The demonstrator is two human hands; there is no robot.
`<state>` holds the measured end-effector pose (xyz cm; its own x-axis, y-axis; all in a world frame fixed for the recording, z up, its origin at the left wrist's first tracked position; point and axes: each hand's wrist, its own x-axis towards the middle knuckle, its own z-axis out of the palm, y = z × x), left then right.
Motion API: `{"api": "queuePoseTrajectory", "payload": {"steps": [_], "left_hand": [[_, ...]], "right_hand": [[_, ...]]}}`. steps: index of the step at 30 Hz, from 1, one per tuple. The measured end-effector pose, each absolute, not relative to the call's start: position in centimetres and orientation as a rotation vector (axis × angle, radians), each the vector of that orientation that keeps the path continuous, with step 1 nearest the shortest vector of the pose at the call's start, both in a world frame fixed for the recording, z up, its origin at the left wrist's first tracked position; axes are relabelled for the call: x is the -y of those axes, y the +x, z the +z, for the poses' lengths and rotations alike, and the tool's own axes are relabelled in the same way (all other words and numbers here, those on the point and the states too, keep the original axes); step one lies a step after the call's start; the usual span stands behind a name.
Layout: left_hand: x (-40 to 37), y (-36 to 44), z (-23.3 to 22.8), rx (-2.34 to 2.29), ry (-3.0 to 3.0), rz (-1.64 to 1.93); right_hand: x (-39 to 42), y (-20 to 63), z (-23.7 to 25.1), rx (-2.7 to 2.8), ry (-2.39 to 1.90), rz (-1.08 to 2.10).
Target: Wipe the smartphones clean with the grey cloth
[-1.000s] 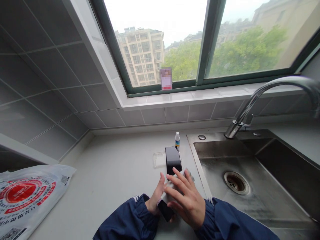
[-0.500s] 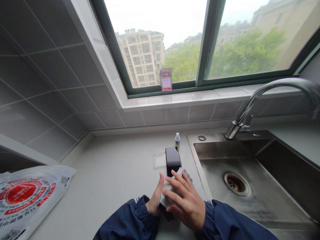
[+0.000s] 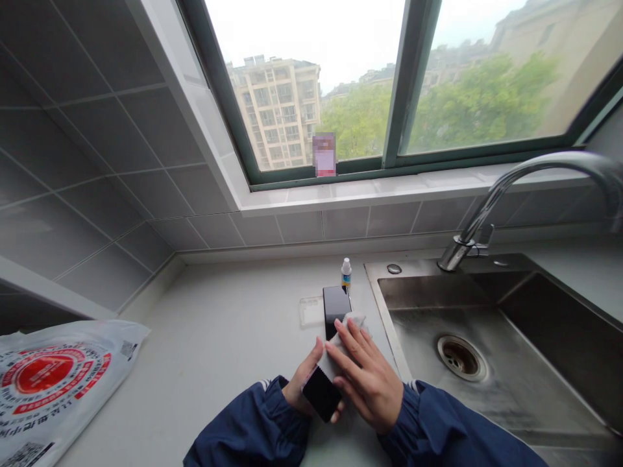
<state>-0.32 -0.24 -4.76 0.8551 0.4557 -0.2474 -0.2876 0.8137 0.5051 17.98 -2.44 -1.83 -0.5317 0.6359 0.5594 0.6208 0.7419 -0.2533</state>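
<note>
Head camera: the left hand [image 3: 298, 390] grips a black phone [image 3: 322, 394] low in the middle, at 6 o'clock in the picture, thumb along the near side and fingertips showing past the opposite edge. The right hand [image 3: 370, 381] lies flat over the phone's upper part, its fingers straight and slightly spread, with a pale cloth [image 3: 357, 318] between; whether it pinches the cloth is hidden. The lower end of the phone is uncovered.

At 12 o'clock from the held phone, a 2nd black, phone-shaped item [image 3: 336, 301] lies on the counter [image 3: 219, 337], its near end hidden by the hands and cloth. A clear case [image 3: 310, 313] lies at its 9 o'clock, and a small white-capped bottle [image 3: 346, 273] stands at its 1 o'clock.

The steel sink [image 3: 403, 337] is at 3 o'clock from the hands, with the tap [image 3: 453, 253] at 12 o'clock from its drain. A printed plastic bag [image 3: 97, 389] lies at 9 o'clock.
</note>
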Motion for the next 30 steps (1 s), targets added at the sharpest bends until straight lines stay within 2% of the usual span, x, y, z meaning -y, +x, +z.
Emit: {"api": "queuePoseTrajectory", "payload": {"steps": [9, 21, 30], "left_hand": [[0.3, 0.0, -4.2, -0.189, 0.435, 0.348], [-0.2, -0.4, -2.3, -0.135, 0.343, 0.620], [-0.8, -1.0, -3.3, -0.153, 0.306, 0.700]], "right_hand": [[1.6, 18.6, -1.8, 2.028, -0.921, 0.225], [0.5, 19.5, -2.1, 1.522, -0.998, 0.604], [-0.8, 20.1, -2.8, 1.255, -1.026, 0.746]]}}
